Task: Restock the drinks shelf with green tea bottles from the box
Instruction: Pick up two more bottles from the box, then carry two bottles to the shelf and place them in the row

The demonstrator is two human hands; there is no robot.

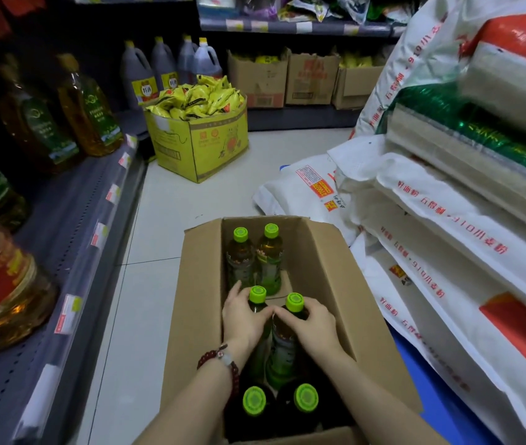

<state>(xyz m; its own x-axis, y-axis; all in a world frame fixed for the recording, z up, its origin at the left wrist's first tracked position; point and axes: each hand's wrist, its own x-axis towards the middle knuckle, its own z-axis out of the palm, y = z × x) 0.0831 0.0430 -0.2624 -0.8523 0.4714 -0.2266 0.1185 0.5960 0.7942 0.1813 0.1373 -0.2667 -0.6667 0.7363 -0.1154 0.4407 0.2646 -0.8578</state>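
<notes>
On the pale tiled floor sits an open cardboard box (pixel 325 277), flaps up, the landmark for everything else. Inside it six green tea bottles stand upright in three pairs, all with lime-green caps: a far pair (pixel 255 258) at the box's back end, a middle pair, and a near pair (pixel 279 401) at the front end seen almost cap-on. Left hand (pixel 244 317) is inside the box, fingers curled around the neck of the middle-left bottle (pixel 257 297) just under its cap; beaded bracelet (pixel 223 359) on that wrist. Right hand (pixel 311 324) is closed around the shoulder of the middle-right bottle (pixel 294 304), thumb toward the other hand; thumbs nearly touching between the two bottles. Cannot tell if either bottle is lifted off the box bottom. Left of the box runs a grey shelf (pixel 72 226) with price tags and large cooking oil bottles (pixel 88 107). Beyond the box, a yellow carton (pixel 200 146) heaped with yellow packets. Right of the box, stacked white flour sacks (pixel 448 239).
</notes>
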